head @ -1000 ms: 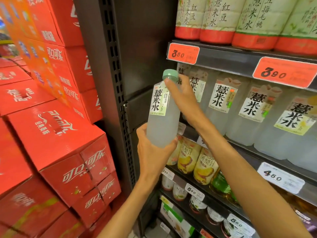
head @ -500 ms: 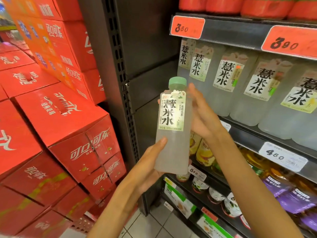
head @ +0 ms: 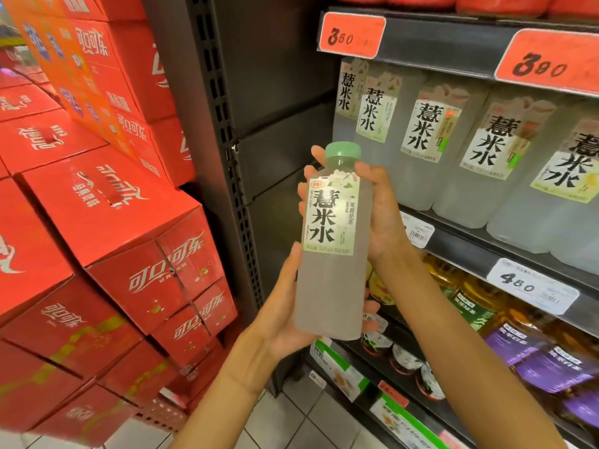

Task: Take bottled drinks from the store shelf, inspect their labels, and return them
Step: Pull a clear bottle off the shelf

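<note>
Left hand (head: 285, 322) cups bottle (head: 330, 286) base; right hand (head: 379, 215) curled round label (head: 330, 218) level.

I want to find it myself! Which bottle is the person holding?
Look left of the dark store shelf with its row of cloudy white bottles. In front hangs the held bottle, left hand below, right hand behind. Only its green cap shows.
</note>
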{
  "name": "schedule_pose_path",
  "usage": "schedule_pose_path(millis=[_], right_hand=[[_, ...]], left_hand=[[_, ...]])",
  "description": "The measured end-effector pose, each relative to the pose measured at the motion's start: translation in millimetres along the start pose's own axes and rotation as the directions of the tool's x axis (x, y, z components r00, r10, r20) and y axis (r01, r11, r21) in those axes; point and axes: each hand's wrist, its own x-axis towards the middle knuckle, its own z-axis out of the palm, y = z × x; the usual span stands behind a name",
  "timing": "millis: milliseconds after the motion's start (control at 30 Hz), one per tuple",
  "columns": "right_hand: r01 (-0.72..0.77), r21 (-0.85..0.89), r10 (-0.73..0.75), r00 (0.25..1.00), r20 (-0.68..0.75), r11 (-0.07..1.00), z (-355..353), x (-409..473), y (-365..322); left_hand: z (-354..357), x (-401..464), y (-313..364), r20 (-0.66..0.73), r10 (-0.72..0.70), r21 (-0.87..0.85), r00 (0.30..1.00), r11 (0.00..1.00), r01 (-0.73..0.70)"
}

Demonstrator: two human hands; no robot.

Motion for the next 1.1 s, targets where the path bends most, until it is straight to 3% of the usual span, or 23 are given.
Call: schedule_pose_path(millis=[133, 200, 367, 433, 500, 600, 700, 800, 867, 933, 1000, 1100], right_hand=[[-0.034, 0.159, 0.026, 0.998, 0.052, 0.987, -1.8, -1.1, 3.4], [-0.045, 0.188, 0.045, 0.999, 0.004, 0.981, -4.2, -1.6, 6.9], [0.001, -0.023, -0.007, 0.966, -0.257, 1.0, -4.1, 5.6, 4.7], [-0.003, -0.238, -0.072, 0.949, -0.306, 0.971, -0.4, 6.0, -4.0], [-0.037, -0.454, -0.133, 0.932, -0.337, 0.89, 6.2, 6.7, -9.1], [-0.063, -0.558, -0.196, 0.899, -0.392, 0.827, 11.8, 6.9, -4.5], [-0.049, -0.529, -0.18, 0.91, -0.373, 0.848, 10.4, 1.5, -1.8], [0.012, -0.43, -0.162, 0.935, -0.315, 0.903, 6.5, -3.4, 0.5], [0.031, -0.35, -0.143, 0.944, -0.298, 0.936, 6.3, -3.2, 7.2], [0.037, -0.276, -0.11, 0.961, -0.252, 0.96, 7.3, -1.7, 14.4], [0.041, -0.282, -0.108, 0.968, -0.225, 0.958, 9.5, -1.0, 15.8], [0.052, -0.396, -0.187, 0.933, -0.309, 0.917, 9.5, 0.2, 8.8]], left_hand=[[6.4, -1.8, 1.9, 0.068, -0.057, -0.077, 0.996, 0.995, 0.062], [9.3, -0.8, 2.0, 0.076, -0.075, -0.105, 0.994, 0.991, 0.083], [-4.5, 4.0, 3.6, -0.107, -0.08, -0.109, 0.991, 0.992, 0.069], [-18.1, 2.7, 6.3, -0.227, 0.017, 0.1, 0.974, 0.995, 0.006], [-25.5, 2.3, 7.4, -0.332, 0.148, 0.373, 0.932, 0.928, -0.014], [-25.1, 11.0, 4.2, -0.443, 0.23, 0.47, 0.867, 0.883, 0.006], [-23.2, 13.5, 6.0, -0.462, 0.221, 0.387, 0.859, 0.922, -0.028], [-16.5, 6.2, 9.1, -0.263, -0.021, 0.14, 0.964, 0.988, 0.059], [-14.9, 4.8, 6.8, -0.127, -0.117, 0.064, 0.985, 0.99, 0.126], [-16.7, 6.5, 2.0, -0.128, -0.151, 0.048, 0.98, 0.986, 0.158], [-20.9, 5.3, -1.4, -0.213, -0.143, 0.034, 0.967, 0.988, 0.154], [-27.4, -3.8, 0.5, -0.247, 0.065, 0.118, 0.967, 0.992, -0.036]])
